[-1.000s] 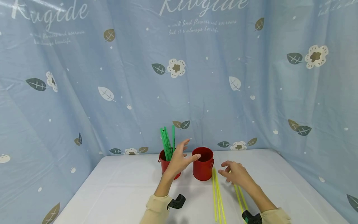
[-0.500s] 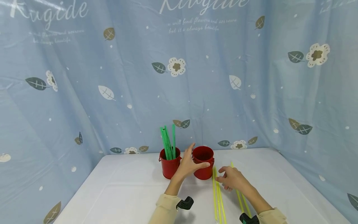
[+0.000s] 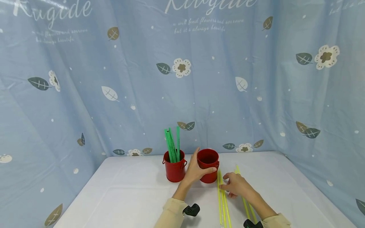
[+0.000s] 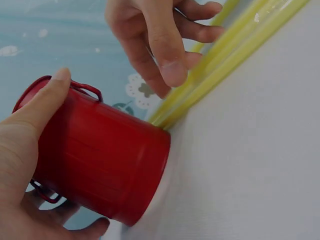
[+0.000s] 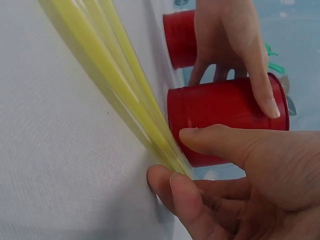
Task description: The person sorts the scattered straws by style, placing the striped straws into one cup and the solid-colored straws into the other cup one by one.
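My left hand (image 3: 194, 172) spans a red metal bucket (image 3: 209, 178), thumb along the near side by the rim and fingers round the far side, as the left wrist view shows. The bucket stands upright with nothing seen inside its mouth. My right hand (image 3: 236, 185) hovers just right of it, thumb and fingers apart, over the far ends of several thin yellow sticks (image 5: 115, 70). In the right wrist view its fingertips (image 5: 186, 192) are right at the sticks' ends, with the thumb in front of the bucket.
A second red bucket (image 3: 174, 173) stands to the left, holding several upright green sticks (image 3: 170, 145). More yellow sticks (image 3: 246, 209) lie under my right forearm. A white-covered table (image 3: 128, 190) bears everything; a blue patterned curtain (image 3: 137, 79) hangs behind.
My left hand has moved right, from in front of the left bucket to the right bucket, and closed around it. My right hand has come slightly left and lower, toward the yellow sticks.
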